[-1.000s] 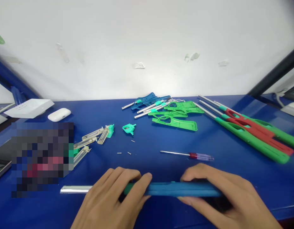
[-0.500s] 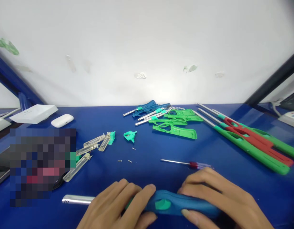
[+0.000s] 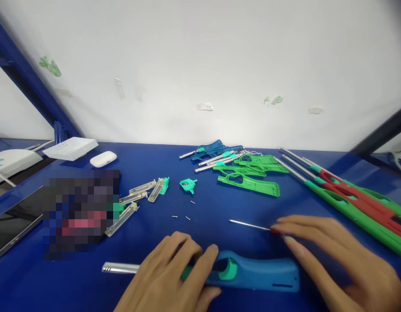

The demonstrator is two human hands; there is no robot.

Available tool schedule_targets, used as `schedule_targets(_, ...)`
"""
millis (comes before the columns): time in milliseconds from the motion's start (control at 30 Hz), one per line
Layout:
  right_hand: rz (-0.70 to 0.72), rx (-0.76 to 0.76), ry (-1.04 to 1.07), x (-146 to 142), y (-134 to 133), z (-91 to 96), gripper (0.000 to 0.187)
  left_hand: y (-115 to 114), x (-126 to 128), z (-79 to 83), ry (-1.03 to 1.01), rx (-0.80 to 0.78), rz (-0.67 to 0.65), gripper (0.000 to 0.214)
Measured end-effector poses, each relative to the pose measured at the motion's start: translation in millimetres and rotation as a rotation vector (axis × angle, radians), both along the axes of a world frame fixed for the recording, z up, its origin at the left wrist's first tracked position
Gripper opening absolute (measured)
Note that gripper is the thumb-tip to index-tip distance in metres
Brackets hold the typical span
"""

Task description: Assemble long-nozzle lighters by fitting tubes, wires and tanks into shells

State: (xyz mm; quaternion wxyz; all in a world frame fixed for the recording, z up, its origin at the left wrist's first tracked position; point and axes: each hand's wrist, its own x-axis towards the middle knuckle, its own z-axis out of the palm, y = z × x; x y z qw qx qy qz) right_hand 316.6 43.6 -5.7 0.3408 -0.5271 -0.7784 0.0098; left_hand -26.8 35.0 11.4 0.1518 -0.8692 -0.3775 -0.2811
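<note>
- Through the head camera I look down on a blue table (image 3: 154, 162) against a pale wall (image 3: 174, 56); my two bare hands are at the near edge of the view.
- My left hand (image 3: 171, 277) is wrapped around the front part of a blue lighter (image 3: 265, 273), gripping it; the lighter lies crosswise, low and near the middle of my view, its metal tube (image 3: 120, 268) pointing left, its teal trigger (image 3: 230, 269) just right of my fingers, its slotted end toward my right hand.
- My right hand (image 3: 353, 264), blurred, is at a screwdriver (image 3: 250, 225); thumb and fingertips are on either side of its red collar, the rest of the handle hidden by the hand; I cannot tell whether they have closed on it; the thin shaft points left, beyond the blue lighter.
- Left of the shaft are three small screws (image 3: 187, 218), apart from one another; behind them sits a teal part (image 3: 187, 185); further left, clear plastic pieces (image 3: 124, 219) lie beside a pixelated patch (image 3: 83, 212).
- At the back is a pile of blue and green shells (image 3: 262, 187) with metal tubes; to the right, green and red lighters (image 3: 337, 208) lie side by side.
- At far left are a dark-screened phone (image 3: 18, 221), a white box (image 3: 71, 148) and a rounded white case (image 3: 103, 159).
</note>
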Motion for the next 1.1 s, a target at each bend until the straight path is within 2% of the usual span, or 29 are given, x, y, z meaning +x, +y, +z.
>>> schedule_targets(67, -0.094, -0.006, -0.04, 10, 8, -3.8, 0.035, 0, 1, 1.0, -0.014, 0.007, 0.018, 0.04)
schedule_targets(167, -0.097, -0.046, -0.047, 20, 18, -11.8, 0.044, -3, -1, 2.1, -0.028, -0.028, 0.043, 0.041)
schedule_targets(233, -0.074, -0.068, -0.043, 23, 21, -16.9, 0.042, -7, -7, 4.5, -0.069, -0.063, 0.025, 0.033)
schedule_targets(300, -0.076, -0.08, -0.047, 25, 20, -20.3, 0.038, -9, -17, 7.9, -0.085, -0.067, 0.044, 0.014)
schedule_targets(400, -0.119, -0.067, -0.027, 26, 17, -21.7, 0.037, -1, -33, 12.4, -0.024, 0.003, 0.166, 0.023)
schedule_targets(433, -0.134, -0.066, -0.016, 25, 16, -21.4, 0.037, 4, -37, 13.2, 0.031, 0.015, 0.226, 0.026)
schedule_targets(600, -0.138, -0.086, 0.057, 21, 13, -17.2, 0.038, 28, -42, 13.2, 0.177, -0.065, 0.299, 0.036)
schedule_targets(833, -0.052, -0.076, 0.15, 13, 21, -0.2, 0.032, 33, -28, 10.6, 0.259, -0.127, 0.366, 0.039)
schedule_targets(967, -0.007, -0.152, 0.157, 8, 21, 12.4, 0.028, 34, -28, 12.5, 0.261, -0.098, 0.327, 0.038)
schedule_targets(1100, -0.052, -0.178, 0.182, 1, 14, 18.8, 0.03, 31, -20, 23.6, 0.201, -0.025, 0.178, 0.033)
